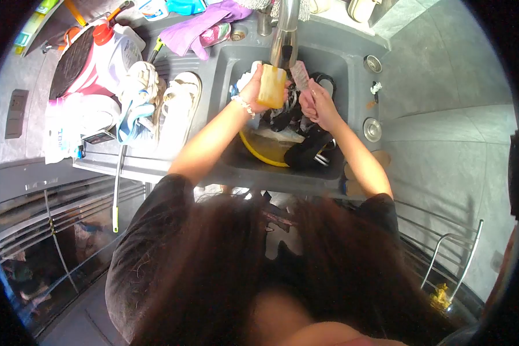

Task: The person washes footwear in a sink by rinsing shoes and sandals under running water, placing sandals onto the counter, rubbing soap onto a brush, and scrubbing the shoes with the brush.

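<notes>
The left hand point(251, 92), fingers closed, holds a yellow block point(273, 87) by the tap point(285, 46), near the sink's point(352, 86) back edge. The right hand point(319, 107) grips a pink brush point(300, 75) just beside the block.

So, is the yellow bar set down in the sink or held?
Held: the left hand grips the yellow bar near the faucet, its broad face toward the camera.

The left forearm point(207, 144) and right forearm point(360, 154) converged forward; the left hand point(251, 92) and right hand point(319, 107) (positioned close together) gripped, fingers curled.
</notes>
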### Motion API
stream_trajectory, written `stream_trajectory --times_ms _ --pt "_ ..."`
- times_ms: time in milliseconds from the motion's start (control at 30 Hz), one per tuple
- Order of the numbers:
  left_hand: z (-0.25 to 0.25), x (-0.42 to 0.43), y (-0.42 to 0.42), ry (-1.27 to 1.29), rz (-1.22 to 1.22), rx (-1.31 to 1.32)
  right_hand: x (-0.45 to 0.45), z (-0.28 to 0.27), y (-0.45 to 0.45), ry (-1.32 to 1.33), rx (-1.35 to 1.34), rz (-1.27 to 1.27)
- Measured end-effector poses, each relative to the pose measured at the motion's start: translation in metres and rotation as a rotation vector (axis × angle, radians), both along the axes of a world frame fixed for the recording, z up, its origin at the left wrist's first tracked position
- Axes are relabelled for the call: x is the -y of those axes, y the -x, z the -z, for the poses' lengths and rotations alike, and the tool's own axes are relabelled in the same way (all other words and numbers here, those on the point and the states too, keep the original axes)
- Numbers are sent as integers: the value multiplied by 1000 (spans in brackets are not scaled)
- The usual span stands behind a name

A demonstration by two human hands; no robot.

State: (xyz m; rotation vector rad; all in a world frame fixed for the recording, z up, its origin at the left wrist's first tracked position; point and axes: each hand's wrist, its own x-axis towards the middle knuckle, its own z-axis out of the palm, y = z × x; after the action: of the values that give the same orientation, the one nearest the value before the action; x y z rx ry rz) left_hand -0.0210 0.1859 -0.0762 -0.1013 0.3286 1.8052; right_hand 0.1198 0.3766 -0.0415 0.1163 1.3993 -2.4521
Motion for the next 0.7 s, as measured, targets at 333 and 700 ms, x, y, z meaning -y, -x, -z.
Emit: stream_trajectory --times_ms 333,700 --pt "-31 21 -8 182 53 -108 31 -41 10 63 204 150" --pt "-30 26 -12 124 -46 -183 52 -23 33 216 9 -125"
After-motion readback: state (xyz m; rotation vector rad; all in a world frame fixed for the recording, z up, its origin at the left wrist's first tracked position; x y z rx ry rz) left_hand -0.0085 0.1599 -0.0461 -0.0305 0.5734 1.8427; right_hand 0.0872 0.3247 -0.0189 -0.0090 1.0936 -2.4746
